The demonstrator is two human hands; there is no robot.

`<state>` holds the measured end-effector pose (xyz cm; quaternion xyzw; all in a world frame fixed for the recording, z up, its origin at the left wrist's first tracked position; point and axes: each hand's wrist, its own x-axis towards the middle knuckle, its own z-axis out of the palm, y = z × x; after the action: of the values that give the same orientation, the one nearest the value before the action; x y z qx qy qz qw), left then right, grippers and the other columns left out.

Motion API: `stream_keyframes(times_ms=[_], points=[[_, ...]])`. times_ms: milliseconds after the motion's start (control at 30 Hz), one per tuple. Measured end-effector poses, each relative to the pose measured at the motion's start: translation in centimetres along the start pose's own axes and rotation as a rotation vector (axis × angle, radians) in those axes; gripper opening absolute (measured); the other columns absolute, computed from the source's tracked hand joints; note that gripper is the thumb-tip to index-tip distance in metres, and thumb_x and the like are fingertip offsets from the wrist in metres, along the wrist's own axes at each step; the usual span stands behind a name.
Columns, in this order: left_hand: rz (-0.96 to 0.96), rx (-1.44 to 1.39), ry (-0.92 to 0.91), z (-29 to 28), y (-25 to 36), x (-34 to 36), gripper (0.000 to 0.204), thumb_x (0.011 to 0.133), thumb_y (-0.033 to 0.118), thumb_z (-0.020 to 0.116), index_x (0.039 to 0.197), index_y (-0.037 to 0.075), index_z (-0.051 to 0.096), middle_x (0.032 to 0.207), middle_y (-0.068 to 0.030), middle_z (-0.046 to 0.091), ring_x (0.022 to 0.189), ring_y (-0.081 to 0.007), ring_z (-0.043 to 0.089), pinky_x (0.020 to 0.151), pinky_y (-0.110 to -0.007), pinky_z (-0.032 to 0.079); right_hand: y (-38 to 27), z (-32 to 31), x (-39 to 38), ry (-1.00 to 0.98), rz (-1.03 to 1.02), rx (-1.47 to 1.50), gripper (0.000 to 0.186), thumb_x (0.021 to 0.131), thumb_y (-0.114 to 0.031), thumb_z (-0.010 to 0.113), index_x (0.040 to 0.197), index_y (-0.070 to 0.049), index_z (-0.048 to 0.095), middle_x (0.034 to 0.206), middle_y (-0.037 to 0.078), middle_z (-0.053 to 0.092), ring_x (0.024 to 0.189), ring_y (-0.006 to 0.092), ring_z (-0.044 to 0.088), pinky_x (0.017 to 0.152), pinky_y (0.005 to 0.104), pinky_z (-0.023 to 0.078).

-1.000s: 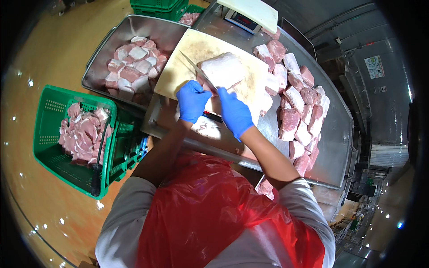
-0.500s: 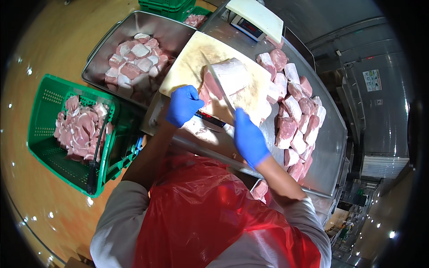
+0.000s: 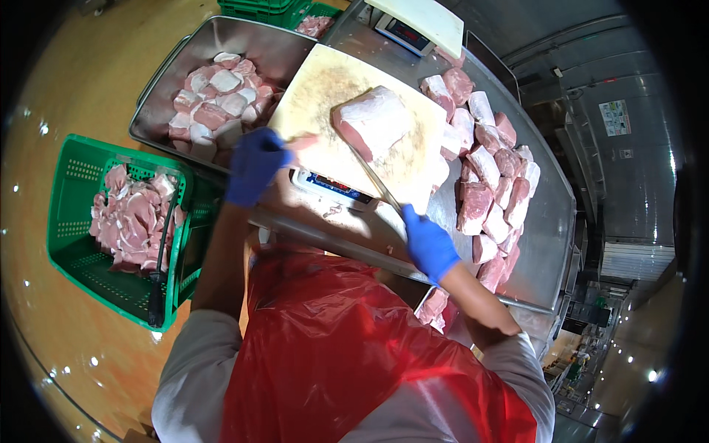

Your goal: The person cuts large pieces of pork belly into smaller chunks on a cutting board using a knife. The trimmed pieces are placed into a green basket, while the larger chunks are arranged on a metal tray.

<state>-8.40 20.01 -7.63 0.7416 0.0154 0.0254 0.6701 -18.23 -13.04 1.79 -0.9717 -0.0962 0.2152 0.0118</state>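
Note:
My right hand (image 3: 430,245), in a blue glove, is closed round the handle of a knife (image 3: 380,184). Its long blade slants up and left over the cutting board (image 3: 314,85), the tip by a large block of raw meat (image 3: 373,122) with a pale fat cap. My left hand (image 3: 255,166), also gloved in blue, is off the board's left edge. Its fingers pinch a thin pink slice of meat (image 3: 303,141), smeared by motion. A scale (image 3: 332,188) with a lit display shows under the board's near edge.
To the left stand a steel bin (image 3: 159,111) of meat chunks and a green crate (image 3: 70,221) of thin pieces, a black-handled tool (image 3: 156,295) against its side. Several meat blocks (image 3: 484,177) lie on the steel table (image 3: 543,244) at right. Another scale (image 3: 410,33) stands at the back.
My left hand has moved left, away from the block, with a thin slice. The knife has come down off the block's top toward me, and my right hand has shifted right and nearer.

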Motion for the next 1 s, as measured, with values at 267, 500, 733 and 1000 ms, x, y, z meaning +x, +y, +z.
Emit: stream_keyframes(times_ms=[267, 500, 733, 1000], points=[[-0.214, 0.951, 0.374, -23.1, -0.7, -9.9, 0.012, 0.09, 0.003, 0.062, 0.101, 0.0, 0.066, 0.096, -0.0088, 0.068, 0.087, -0.0157, 0.063, 0.077, -0.029, 0.05, 4.6, 3.9, -8.9, 0.515, -0.001, 0.273, 0.032, 0.098, -0.01, 0.058, 0.127, 0.0, 0.046, 0.093, 0.029, 0.066, 0.081, 0.0506, 0.063, 0.067, 0.0538, 0.05], [0.723, 0.65, -0.052, 3.1, 3.4, 5.3, 0.052, 0.089, 0.031, 0.072, 0.126, -0.003, 0.06, 0.121, -0.0236, 0.065, 0.113, -0.0367, 0.062, 0.097, -0.041, 0.05, 2.6, 3.1, -1.9, 0.718, 0.048, 0.765, 0.029, 0.102, -0.012, 0.057, 0.125, 0.0, 0.046, 0.077, 0.015, 0.063, 0.061, 0.0286, 0.058, 0.054, 0.04, 0.046], [0.192, 1.416, -0.523, 20.0, 10.8, 8.1, 0.087, 0.073, 0.039, 0.08, 0.15, 0.02, 0.044, 0.133, -0.02, 0.054, 0.128, -0.0423, 0.051, 0.103, -0.067, 0.04, 3.7, 2.2, -1.8, 0.827, -0.084, 0.665, 0.032, 0.102, -0.013, 0.057, 0.127, 0.002, 0.045, 0.073, 0.015, 0.063, 0.06, 0.0272, 0.059, 0.054, 0.0399, 0.045], [1.238, 1.011, -0.743, 9.6, 6.2, 5.3, 0.045, 0.082, 0.005, 0.068, 0.126, 0.016, 0.064, 0.134, -0.0169, 0.058, 0.132, -0.0312, 0.05, 0.107, -0.063, 0.035, 6.9, 8.1, -5.3, 0.716, 0.05, 0.707, 0.023, 0.102, -0.013, 0.056, 0.119, 0.0, 0.047, 0.083, 0.024, 0.067, 0.069, 0.0417, 0.064, 0.061, 0.0458, 0.048]])
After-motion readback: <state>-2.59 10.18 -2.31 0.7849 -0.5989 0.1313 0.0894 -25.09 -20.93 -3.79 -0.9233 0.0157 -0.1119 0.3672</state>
